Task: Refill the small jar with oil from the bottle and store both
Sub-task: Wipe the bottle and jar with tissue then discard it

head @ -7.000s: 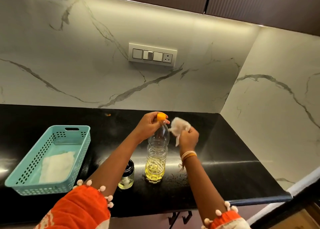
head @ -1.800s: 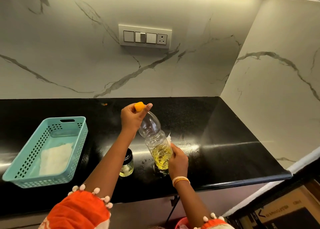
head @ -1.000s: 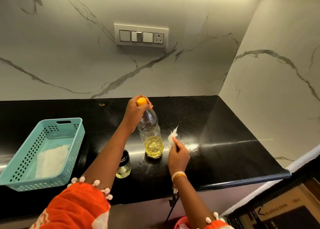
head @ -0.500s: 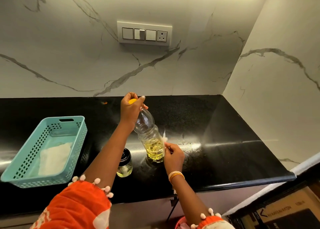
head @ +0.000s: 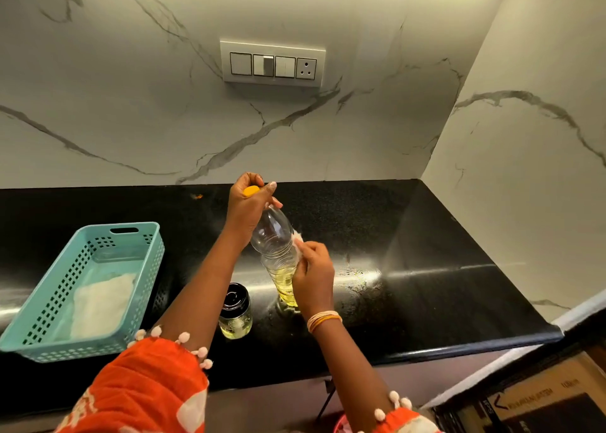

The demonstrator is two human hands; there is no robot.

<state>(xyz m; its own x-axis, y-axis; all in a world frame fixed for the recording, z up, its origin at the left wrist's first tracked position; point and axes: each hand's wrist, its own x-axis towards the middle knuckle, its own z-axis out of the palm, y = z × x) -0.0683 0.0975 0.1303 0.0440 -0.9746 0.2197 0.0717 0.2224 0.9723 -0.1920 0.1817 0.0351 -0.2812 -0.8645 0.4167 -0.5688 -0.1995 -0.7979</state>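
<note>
Left hand [head: 246,207] clenched over the yellow cap [head: 251,190], tilting the bottle [head: 274,252] on the counter [head: 410,236]. Right hand [head: 313,277] grips a tissue [head: 297,238] against the bottle's side. Capped jar [head: 234,311] stands just left.

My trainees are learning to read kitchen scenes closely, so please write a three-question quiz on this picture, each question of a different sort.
1. True or false: the bottle stands upright.
2. Which hand grips the bottle's yellow cap? A) left hand B) right hand
3. Fill in: the tissue is pinched in the right hand and pressed against the ____.

Key
1. False; it tilts, cap leaning left.
2. A.
3. Bottle. The jar stands apart, lid on, and the basket holds only a white cloth.
</note>
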